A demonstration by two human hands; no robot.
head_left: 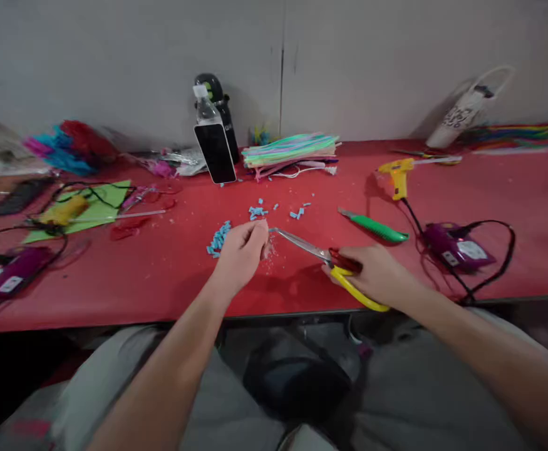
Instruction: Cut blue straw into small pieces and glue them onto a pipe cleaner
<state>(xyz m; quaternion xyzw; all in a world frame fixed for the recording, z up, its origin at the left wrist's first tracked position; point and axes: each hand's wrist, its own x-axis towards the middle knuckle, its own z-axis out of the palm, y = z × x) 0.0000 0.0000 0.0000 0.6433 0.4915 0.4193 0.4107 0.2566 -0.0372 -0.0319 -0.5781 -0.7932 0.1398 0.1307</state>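
My left hand (242, 252) is closed in a pinch above the red tabletop. Whatever its fingertips hold is too small and hidden to make out. In my right hand (372, 272) is a pair of scissors (304, 244) with one yellow and one red handle. The blade tips reach to the fingertips of my left hand. Beside that hand lies a pile of short light-blue pieces (218, 240). More blue bits (257, 212) are scattered farther back, with a few small pieces (297, 213) to their right. Pale crumbs lie below the blade tips.
A green utility knife (377, 228) lies right of the scissors. Beyond it are a yellow glue gun (398, 175) and a corded purple box (459, 245). Pastel pipe cleaners (290, 152) and a phone (216, 153) leaning on a bottle stand at the back. Another glue gun (64, 210) lies left.
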